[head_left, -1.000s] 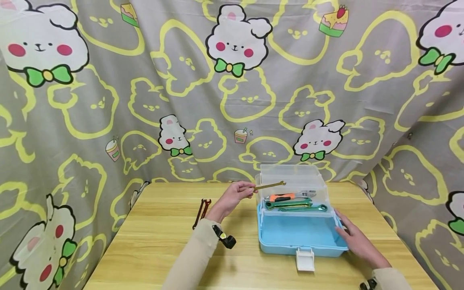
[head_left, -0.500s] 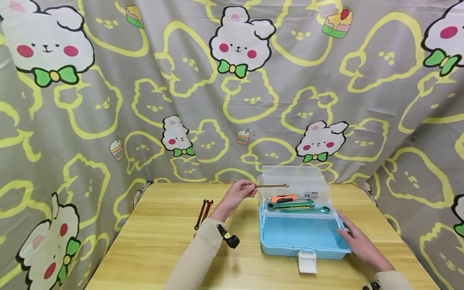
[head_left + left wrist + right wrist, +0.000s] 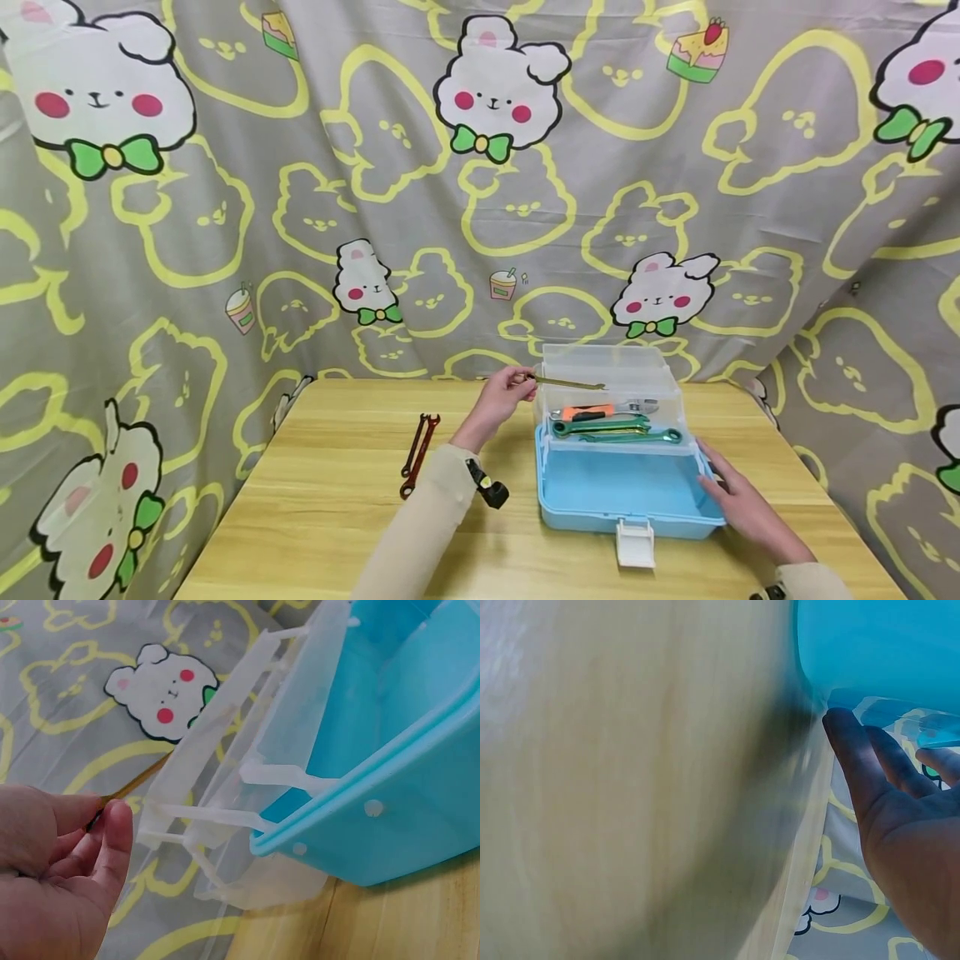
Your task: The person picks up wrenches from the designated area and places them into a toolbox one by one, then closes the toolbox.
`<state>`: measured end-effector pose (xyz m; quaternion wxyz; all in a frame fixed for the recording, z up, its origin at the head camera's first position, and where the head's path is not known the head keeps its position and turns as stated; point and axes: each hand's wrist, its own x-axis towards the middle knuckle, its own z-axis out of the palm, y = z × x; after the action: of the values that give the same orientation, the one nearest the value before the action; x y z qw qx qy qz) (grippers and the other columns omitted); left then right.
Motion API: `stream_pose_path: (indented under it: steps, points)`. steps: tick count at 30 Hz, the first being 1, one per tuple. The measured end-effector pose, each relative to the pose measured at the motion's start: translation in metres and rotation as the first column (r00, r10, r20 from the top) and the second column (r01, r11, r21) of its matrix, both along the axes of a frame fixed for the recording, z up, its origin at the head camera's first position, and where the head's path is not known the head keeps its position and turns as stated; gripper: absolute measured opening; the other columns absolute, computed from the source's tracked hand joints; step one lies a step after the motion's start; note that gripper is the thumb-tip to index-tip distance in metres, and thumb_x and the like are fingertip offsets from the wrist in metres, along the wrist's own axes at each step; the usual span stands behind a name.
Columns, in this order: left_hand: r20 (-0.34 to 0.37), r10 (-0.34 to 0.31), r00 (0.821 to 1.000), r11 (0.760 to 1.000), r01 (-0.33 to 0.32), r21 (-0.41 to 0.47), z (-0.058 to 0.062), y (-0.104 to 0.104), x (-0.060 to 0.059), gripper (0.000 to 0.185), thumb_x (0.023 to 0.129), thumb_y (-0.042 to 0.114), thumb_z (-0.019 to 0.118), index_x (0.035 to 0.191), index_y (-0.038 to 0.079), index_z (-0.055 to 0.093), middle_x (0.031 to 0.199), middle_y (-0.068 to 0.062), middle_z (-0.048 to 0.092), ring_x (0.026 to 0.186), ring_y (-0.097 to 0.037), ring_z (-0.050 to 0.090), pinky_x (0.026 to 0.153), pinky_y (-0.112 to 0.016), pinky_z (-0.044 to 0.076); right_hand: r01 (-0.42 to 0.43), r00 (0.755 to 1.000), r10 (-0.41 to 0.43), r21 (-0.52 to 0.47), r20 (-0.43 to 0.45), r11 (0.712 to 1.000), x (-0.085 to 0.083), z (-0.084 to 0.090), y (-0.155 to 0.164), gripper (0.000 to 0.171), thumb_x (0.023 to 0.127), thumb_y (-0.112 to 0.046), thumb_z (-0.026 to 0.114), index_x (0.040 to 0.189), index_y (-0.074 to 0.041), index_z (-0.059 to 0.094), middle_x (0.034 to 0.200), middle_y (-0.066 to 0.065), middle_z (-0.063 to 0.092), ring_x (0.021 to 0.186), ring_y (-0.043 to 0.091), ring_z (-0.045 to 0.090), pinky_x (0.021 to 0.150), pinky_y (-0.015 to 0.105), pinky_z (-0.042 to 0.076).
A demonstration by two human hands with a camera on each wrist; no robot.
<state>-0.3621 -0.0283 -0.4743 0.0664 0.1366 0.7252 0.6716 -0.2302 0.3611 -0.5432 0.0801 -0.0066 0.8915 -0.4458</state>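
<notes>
On the wooden desk [image 3: 337, 500], 2 dark wrenches [image 3: 418, 454] lay at the left. The left hand [image 3: 501, 400] pinched 1 end of a thin brass-coloured wrench [image 3: 570, 383], holding it level over the clear tray [image 3: 607, 375] of an open blue toolbox [image 3: 622, 492]. The wrench looked stiff, light and likely slick, best taken at its shank. Green wrenches [image 3: 615, 430] lay inside. The right hand [image 3: 738, 500], fingers relaxed, rested against the box's right side.
</notes>
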Motion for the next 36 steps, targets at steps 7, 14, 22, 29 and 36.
stream_pose_path:
  steps: [7, 14, 22, 29, 36]
  points:
    - [-0.095, 0.042, 0.995, 0.994, -0.051, -0.094, 0.002, 0.008, 0.002, 0.025, 0.105, 0.01, 0.061, 0.127, -0.001, 0.061, 0.106, -0.015, 0.072, 0.101, -0.033, 0.072, 0.091, -0.04, 0.061, 0.001, 1.0, -0.001, -0.002, 0.02, 1.0, -0.002, -0.001, -0.002, 0.072, 0.112, -0.023, 0.044, 0.167, -0.011, 0.0, 0.163, 0.042, 0.003, 0.147, 0.066, 0.008, 0.115, 0.078, 0.017]
    - [-0.163, 0.064, 0.985, 0.985, -0.089, -0.145, 0.002, 0.015, 0.0, 0.025, 0.101, 0.015, 0.068, 0.124, 0.003, 0.068, 0.105, -0.01, 0.072, 0.092, -0.022, 0.071, 0.089, -0.044, 0.061, 0.007, 1.0, -0.007, 0.012, 0.023, 1.0, -0.002, -0.003, 0.001, 0.073, 0.112, -0.029, 0.044, 0.167, -0.013, -0.001, 0.164, 0.041, 0.001, 0.147, 0.066, 0.007, 0.115, 0.079, 0.016]
    - [-0.274, 0.076, 0.959, 0.961, -0.144, -0.235, -0.001, 0.028, -0.002, 0.02, 0.098, 0.019, 0.073, 0.115, 0.009, 0.075, 0.101, -0.003, 0.07, 0.088, -0.007, 0.063, 0.081, -0.023, 0.056, -0.004, 1.0, 0.005, 0.018, -0.026, 1.0, -0.001, -0.001, 0.001, 0.072, 0.113, -0.029, 0.044, 0.167, -0.009, 0.001, 0.162, 0.044, 0.004, 0.144, 0.069, 0.01, 0.112, 0.08, 0.019]
    - [-0.311, 0.09, 0.946, 0.945, -0.18, -0.272, -0.004, 0.037, -0.002, 0.017, 0.097, 0.019, 0.074, 0.11, 0.009, 0.077, 0.09, 0.001, 0.065, 0.078, -0.005, 0.056, 0.073, -0.02, 0.051, -0.014, 0.999, 0.014, 0.016, -0.029, 1.0, 0.0, 0.0, -0.001, 0.07, 0.112, -0.023, 0.044, 0.166, -0.007, 0.001, 0.161, 0.045, 0.005, 0.144, 0.069, 0.012, 0.112, 0.079, 0.021]
    - [-0.312, 0.102, 0.944, 0.921, -0.208, -0.329, -0.005, 0.041, -0.004, 0.014, 0.097, 0.02, 0.074, 0.108, 0.01, 0.077, 0.084, 0.002, 0.053, 0.075, -0.009, 0.047, 0.068, -0.021, 0.043, -0.006, 0.999, 0.007, 0.045, -0.034, 0.999, 0.001, 0.001, -0.001, 0.07, 0.113, -0.028, 0.042, 0.167, -0.008, 0.002, 0.161, 0.045, 0.009, 0.144, 0.068, 0.016, 0.11, 0.08, 0.024]
